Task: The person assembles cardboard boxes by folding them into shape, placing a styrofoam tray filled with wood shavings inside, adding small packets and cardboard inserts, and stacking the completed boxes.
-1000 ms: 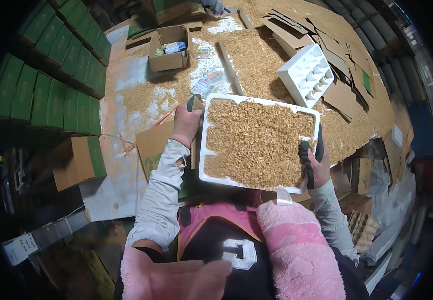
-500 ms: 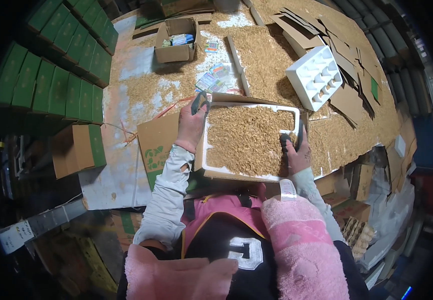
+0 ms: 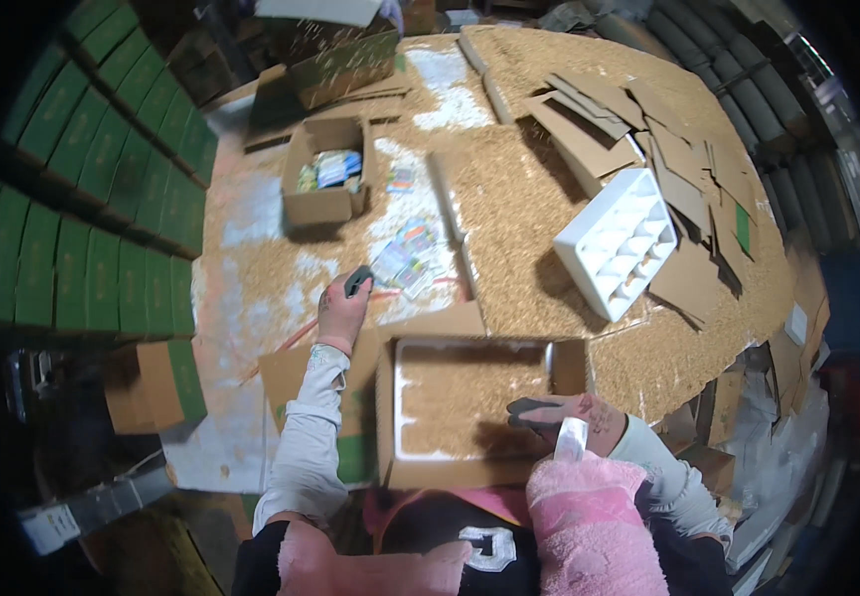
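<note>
Tray (image 3: 450, 459) of husks (image 3: 465, 402) in open carton (image 3: 571, 370), near right corner hidden

The right hand (image 3: 579, 415) and a pink plush cloth (image 3: 589, 497) cover that corner. The white tray's long axis runs left to right, matching the carton's, at the near edge of the surface (image 3: 219, 437). The right hand's fingers stretch leftward over the husks, nothing visibly held; contact is unclear. The left hand (image 3: 343, 308) is near the cards (image 3: 405, 263); I cannot tell whether it grips anything. At the top, 1 white panel (image 3: 320, 10) is cut off.
</note>
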A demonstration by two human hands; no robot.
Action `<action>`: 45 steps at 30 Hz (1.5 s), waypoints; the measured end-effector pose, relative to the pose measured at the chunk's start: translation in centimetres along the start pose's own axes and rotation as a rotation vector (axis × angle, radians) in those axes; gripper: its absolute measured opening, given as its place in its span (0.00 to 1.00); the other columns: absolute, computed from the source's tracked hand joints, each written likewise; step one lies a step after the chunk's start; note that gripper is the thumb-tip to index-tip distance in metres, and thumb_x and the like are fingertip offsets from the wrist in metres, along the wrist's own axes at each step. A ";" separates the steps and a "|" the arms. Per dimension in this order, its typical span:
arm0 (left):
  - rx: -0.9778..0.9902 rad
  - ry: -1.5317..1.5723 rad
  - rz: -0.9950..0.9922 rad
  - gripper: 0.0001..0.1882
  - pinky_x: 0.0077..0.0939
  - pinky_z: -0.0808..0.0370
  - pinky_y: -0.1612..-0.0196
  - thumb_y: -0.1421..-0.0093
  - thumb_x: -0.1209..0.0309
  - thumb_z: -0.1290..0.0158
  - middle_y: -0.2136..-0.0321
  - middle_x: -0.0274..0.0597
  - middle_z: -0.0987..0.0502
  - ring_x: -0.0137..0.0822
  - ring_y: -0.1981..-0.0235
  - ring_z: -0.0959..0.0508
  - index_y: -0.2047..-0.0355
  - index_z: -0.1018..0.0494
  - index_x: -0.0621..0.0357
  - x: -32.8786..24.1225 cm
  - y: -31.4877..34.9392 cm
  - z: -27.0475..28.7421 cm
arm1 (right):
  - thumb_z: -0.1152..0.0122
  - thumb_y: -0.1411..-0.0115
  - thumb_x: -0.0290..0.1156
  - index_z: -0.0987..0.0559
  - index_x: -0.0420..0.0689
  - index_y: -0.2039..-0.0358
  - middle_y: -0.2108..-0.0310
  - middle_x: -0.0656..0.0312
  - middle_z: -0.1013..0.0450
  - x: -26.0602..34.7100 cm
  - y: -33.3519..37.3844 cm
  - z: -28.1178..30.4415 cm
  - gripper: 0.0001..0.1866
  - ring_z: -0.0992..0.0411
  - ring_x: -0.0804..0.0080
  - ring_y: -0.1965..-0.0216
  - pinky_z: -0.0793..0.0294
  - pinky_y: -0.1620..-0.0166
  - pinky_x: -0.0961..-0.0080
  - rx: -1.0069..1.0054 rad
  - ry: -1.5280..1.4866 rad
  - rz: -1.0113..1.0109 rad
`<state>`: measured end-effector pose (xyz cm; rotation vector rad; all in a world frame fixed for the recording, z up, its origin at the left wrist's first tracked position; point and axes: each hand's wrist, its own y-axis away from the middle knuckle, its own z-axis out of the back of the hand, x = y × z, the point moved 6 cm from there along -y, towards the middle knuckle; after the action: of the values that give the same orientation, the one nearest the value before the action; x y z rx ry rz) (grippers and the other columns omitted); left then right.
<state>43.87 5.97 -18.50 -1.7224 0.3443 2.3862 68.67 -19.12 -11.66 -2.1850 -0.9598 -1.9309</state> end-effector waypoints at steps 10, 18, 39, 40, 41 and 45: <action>-0.076 -0.576 -0.053 0.17 0.33 0.32 0.58 0.59 0.72 0.42 0.64 0.46 0.30 0.44 0.61 0.31 0.65 0.26 0.56 12.3 -5.4 -4.2 | 0.38 0.57 0.48 0.25 0.49 0.68 0.64 0.63 0.33 11.8 -17.2 34.0 0.19 0.32 0.66 0.63 0.32 0.67 0.67 -0.776 1.977 -0.648; -0.151 -0.685 -0.151 0.15 0.32 0.33 0.55 0.59 0.69 0.43 0.64 0.46 0.28 0.44 0.60 0.30 0.68 0.25 0.54 12.9 -6.8 -3.9 | 0.41 0.52 0.32 0.24 0.47 0.68 0.64 0.61 0.28 22.6 -12.3 22.1 0.09 0.28 0.60 0.67 0.29 0.65 0.73 -1.073 1.702 0.604; -0.166 -0.899 -0.555 0.20 0.34 0.32 0.57 0.58 0.73 0.49 0.59 0.47 0.30 0.45 0.59 0.30 0.60 0.29 0.55 -13.8 16.1 5.4 | 0.50 0.50 0.36 0.31 0.45 0.59 0.66 0.61 0.32 0.2 1.8 -5.3 0.18 0.30 0.67 0.66 0.32 0.73 0.76 0.186 1.514 0.145; -0.077 -0.725 -0.640 0.15 0.34 0.32 0.59 0.55 0.71 0.50 0.62 0.47 0.29 0.45 0.61 0.29 0.63 0.29 0.54 -15.4 17.4 4.0 | 0.51 0.50 0.36 0.32 0.47 0.58 0.66 0.60 0.32 -0.7 0.9 -4.9 0.17 0.29 0.65 0.67 0.30 0.72 0.74 0.239 1.395 0.029; 0.022 -0.544 -0.722 0.11 0.35 0.31 0.61 0.52 0.69 0.52 0.65 0.46 0.29 0.44 0.63 0.29 0.67 0.29 0.53 -17.0 18.0 1.5 | 0.52 0.49 0.35 0.31 0.50 0.57 0.62 0.57 0.32 -2.4 0.0 -4.4 0.17 0.29 0.62 0.69 0.29 0.67 0.73 0.172 1.378 0.184; 0.751 -1.353 -0.467 0.13 0.34 0.29 0.60 0.52 0.71 0.55 0.60 0.46 0.30 0.40 0.63 0.28 0.65 0.29 0.58 -3.5 17.9 -9.1 | 0.50 0.47 0.35 0.30 0.47 0.57 0.58 0.55 0.31 4.4 -0.9 -5.0 0.16 0.28 0.62 0.66 0.29 0.63 0.72 0.129 1.278 0.343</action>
<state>48.25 -13.85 -16.43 0.2209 0.4230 2.0541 63.95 -18.87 -6.95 -0.6059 -0.3856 -2.3040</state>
